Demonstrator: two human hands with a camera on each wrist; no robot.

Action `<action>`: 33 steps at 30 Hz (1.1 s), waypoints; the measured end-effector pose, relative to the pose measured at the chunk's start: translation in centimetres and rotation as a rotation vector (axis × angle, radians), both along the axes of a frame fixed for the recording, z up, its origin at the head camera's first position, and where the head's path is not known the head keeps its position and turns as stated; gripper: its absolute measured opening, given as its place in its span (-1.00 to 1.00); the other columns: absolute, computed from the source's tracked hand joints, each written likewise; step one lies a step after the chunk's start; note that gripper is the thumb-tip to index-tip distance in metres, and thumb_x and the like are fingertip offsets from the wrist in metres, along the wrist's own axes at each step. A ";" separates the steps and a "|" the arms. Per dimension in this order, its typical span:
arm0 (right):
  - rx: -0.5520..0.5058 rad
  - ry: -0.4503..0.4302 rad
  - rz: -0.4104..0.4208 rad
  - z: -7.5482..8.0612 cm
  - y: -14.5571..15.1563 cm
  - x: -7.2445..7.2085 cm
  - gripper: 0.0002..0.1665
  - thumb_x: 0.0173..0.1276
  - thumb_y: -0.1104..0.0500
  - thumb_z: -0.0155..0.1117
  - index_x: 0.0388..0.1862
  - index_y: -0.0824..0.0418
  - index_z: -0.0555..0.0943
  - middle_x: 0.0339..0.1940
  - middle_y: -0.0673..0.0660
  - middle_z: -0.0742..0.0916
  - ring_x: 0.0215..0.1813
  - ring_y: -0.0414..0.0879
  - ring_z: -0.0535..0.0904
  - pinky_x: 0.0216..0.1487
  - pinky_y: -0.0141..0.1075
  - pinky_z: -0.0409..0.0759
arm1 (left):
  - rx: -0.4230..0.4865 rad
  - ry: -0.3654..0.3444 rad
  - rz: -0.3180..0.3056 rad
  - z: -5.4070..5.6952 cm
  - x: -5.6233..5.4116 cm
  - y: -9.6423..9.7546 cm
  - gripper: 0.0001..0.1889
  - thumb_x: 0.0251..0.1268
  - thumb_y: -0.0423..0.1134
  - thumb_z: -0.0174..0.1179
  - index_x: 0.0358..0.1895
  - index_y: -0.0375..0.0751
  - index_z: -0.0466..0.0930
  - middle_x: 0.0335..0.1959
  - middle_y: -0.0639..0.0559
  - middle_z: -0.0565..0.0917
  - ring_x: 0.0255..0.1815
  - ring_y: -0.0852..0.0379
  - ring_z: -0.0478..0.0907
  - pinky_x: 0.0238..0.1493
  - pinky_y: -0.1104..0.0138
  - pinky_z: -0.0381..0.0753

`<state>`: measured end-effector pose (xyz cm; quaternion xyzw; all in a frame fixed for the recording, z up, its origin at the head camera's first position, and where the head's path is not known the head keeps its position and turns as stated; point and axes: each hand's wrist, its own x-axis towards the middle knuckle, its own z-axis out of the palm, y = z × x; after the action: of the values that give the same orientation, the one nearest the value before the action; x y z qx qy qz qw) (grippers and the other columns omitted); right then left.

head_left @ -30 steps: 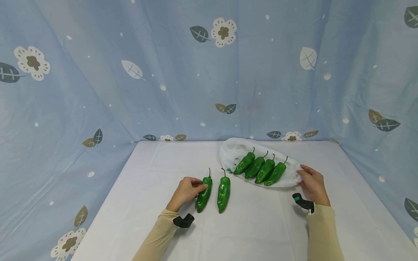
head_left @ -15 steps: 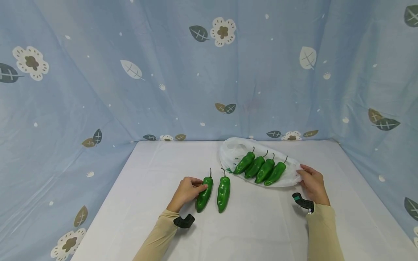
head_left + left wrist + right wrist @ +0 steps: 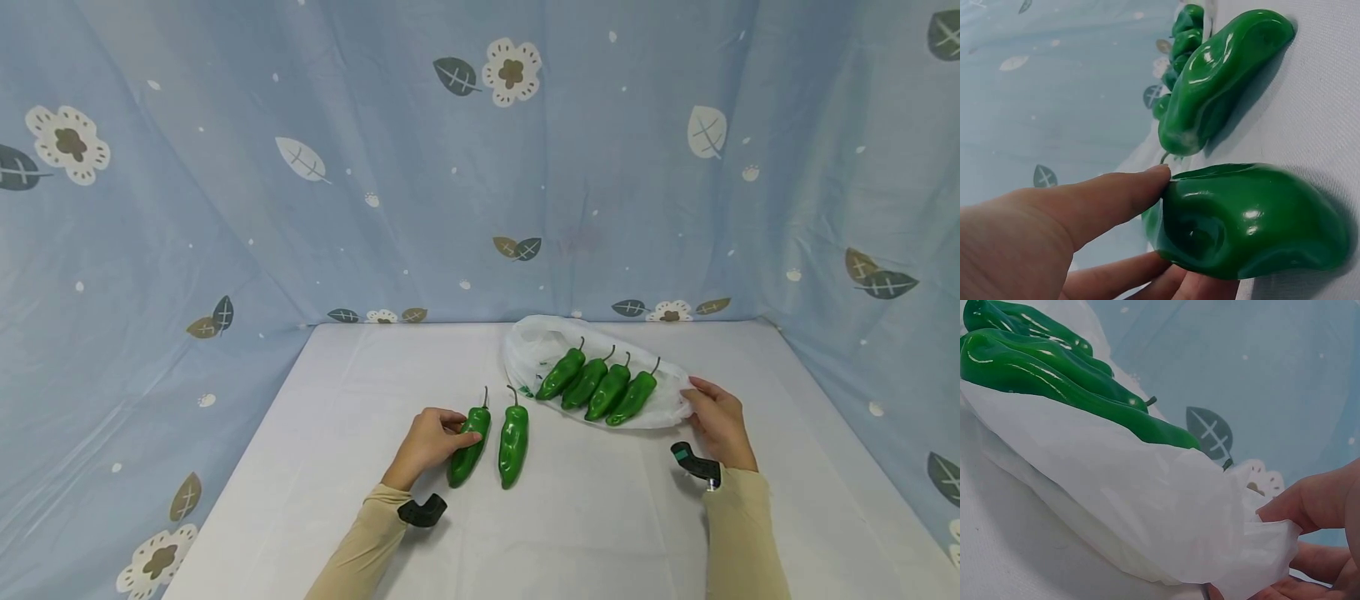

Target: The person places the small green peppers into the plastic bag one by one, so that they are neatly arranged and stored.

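One long green pepper (image 3: 467, 461) in the left hand (image 3: 426, 446), head view: pinched between thumb and fingers, stem pointing away from the person, left of mid-table. Second pepper (image 3: 513, 448) just to its right, apart from it, flat on the white tablecloth (image 3: 577, 517), untouched. Farther back and right, four more peppers (image 3: 586, 383) side by side in a slanted row on a white plastic bag (image 3: 667, 412), stems toward the back. Right hand (image 3: 718, 423) grips the bag's right end. Beige sleeves (image 3: 360, 546) on both arms, black mount (image 3: 422, 511) at the left wrist, another black mount (image 3: 696, 465) at the right. Blue curtain (image 3: 600, 150) with flowers and leaves behind.

Left wrist view: thumb on the stem end of the held pepper, other fingers underneath, so grip closed on it; tip end near the cloth, can't tell if lifted. Second pepper close by, row of peppers beyond.

Right wrist view: bag film pinched and bunched between thumb and fingers; hand not touching the peppers. Peppers overlap at upper left, the bag's edge hiding their lower sides; a couple of stems show.
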<state>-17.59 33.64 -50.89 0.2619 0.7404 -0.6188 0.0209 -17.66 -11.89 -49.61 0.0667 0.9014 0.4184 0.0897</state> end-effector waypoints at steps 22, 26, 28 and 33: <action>-0.005 0.007 -0.006 0.1 -0.1 0.0 -0.23 0.63 0.03 0.00 0.68 0.26 0.12 0.60 0.26 0.30 0.11 -0.26 0.43 -0.20 -0.62 0.52 | 0.044 0.017 0.058 0.3 -0.5 -0.7 -0.60 0.17 -0.09 0.52 -0.02 -0.29 0.79 -0.10 -0.16 0.83 -0.07 -0.05 0.80 -0.09 0.17 0.79; -0.005 -0.001 -0.008 0.1 -0.1 0.0 -0.24 0.63 0.02 -0.01 0.69 0.25 0.11 0.64 0.28 0.27 0.16 -0.23 0.43 -0.21 -0.64 0.51 | 0.045 0.017 0.065 0.3 -0.8 -0.9 -0.60 0.19 -0.08 0.51 -0.02 -0.28 0.79 -0.10 -0.14 0.83 -0.08 -0.02 0.79 -0.10 0.19 0.79; -0.005 -0.004 -0.005 0.1 0.0 0.0 -0.23 0.64 0.02 -0.01 0.69 0.25 0.11 0.65 0.28 0.26 0.17 -0.22 0.43 -0.21 -0.64 0.50 | 0.051 0.022 0.066 0.4 -0.9 -0.9 -0.61 0.19 -0.08 0.51 -0.02 -0.29 0.79 -0.11 -0.14 0.83 -0.09 -0.01 0.79 -0.14 0.21 0.79; -0.010 -0.001 0.002 0.1 0.0 0.1 -0.23 0.64 0.01 -0.01 0.69 0.25 0.10 0.66 0.29 0.25 0.23 -0.18 0.42 -0.22 -0.66 0.50 | 0.086 0.030 0.072 0.8 -1.2 -1.0 -0.63 0.20 -0.10 0.51 -0.04 -0.30 0.79 -0.12 -0.14 0.83 -0.11 -0.01 0.79 -0.18 0.23 0.79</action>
<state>-17.48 33.62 -50.75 0.2613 0.7375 -0.6224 0.0232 -18.86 -12.88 -48.79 0.0442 0.8856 0.4587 0.0579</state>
